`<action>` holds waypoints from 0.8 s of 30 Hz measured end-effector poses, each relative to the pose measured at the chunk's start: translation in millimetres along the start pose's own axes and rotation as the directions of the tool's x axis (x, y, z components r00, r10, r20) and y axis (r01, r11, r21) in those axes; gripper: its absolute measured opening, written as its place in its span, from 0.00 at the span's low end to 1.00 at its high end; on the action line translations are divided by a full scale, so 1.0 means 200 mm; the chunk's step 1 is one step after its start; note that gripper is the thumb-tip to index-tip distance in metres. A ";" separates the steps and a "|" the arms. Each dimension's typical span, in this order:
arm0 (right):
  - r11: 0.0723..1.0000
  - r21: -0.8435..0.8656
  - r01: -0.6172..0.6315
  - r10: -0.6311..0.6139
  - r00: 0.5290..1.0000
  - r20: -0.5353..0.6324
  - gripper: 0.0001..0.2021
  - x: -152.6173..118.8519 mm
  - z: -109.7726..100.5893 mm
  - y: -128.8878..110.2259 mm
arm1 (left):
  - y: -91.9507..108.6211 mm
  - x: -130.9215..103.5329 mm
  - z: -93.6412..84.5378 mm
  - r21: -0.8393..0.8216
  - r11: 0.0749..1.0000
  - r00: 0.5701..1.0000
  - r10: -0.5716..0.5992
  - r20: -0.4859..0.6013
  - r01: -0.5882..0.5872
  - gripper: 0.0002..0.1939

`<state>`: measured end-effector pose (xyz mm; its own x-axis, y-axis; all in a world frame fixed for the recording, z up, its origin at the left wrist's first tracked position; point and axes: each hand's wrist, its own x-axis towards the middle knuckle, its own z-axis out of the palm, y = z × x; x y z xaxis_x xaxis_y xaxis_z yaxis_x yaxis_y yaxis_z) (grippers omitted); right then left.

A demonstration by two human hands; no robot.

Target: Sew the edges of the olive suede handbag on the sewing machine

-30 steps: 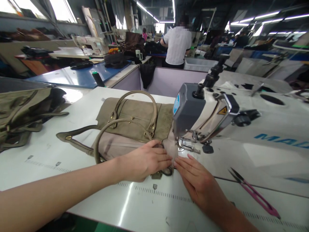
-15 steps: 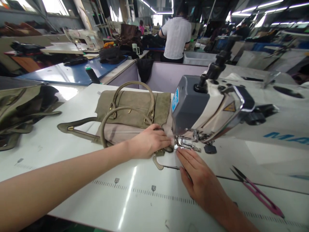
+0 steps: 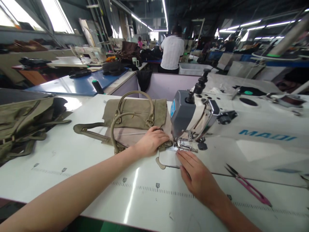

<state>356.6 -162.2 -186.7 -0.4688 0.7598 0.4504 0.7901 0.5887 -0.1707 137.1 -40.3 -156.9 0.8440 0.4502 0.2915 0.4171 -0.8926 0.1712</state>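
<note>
Olive-green handbag (image 3: 136, 121) lies on the white table (image 3: 96, 180), left of the sewing machine head (image 3: 182, 111), with its two round handles up and its pinkish-grey lower part facing the near side. Its near right corner reaches close to the presser foot (image 3: 184, 146). A long strap (image 3: 89, 125) loops out from the bag's left side onto the table.

The left hand (image 3: 153, 141) rests on that near right corner, palm down, fingers bent over the material and pointing toward the presser foot; whether it pinches the bag or merely presses on it, I cannot tell. Just below this hand, a small olive tab (image 3: 161, 163) lies on the table.

The right hand (image 3: 195, 169) is loose, fingers stretched out together and thumb apart, with no object visible in its grasp. Its fingertips sit just beside the presser foot, on the near side.

Pink-handled snips (image 3: 252, 189) lie to the right of the right hand, blades pointing away and to the left. More olive bag pieces (image 3: 26, 119) lie at the table's left edge. Beyond the table, a person in a white shirt (image 3: 172, 53) stands near a grey bin (image 3: 194, 69)
</note>
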 end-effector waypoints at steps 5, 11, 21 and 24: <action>1.000 -0.012 0.012 -0.012 1.000 -0.024 0.18 0.00 0.00 0.01 | 0.18 -0.31 -0.08 -0.117 0.993 1.000 -0.007 0.030 0.010 0.19; 0.999 0.047 0.010 -0.008 0.999 -0.050 0.18 0.01 -0.02 0.00 | 0.40 -0.56 -0.06 -0.127 0.989 0.997 -0.082 -0.011 0.080 0.18; 0.997 0.074 0.020 -0.014 0.996 -0.085 0.21 -0.02 -0.06 0.01 | 0.39 -0.82 -0.52 0.035 0.962 0.945 -0.272 0.182 0.271 0.43; 0.987 0.065 0.150 -0.141 0.982 -0.124 0.23 -0.02 -0.09 -0.10 | 0.18 -1.05 -0.64 0.047 0.866 0.853 -0.500 0.151 0.499 0.47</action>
<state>349.8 -182.0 -169.3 -0.5229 0.6288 0.5755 0.6834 0.7128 -0.1578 -68.3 -163.6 -91.6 0.5624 0.8266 0.0214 0.7976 -0.5492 0.2493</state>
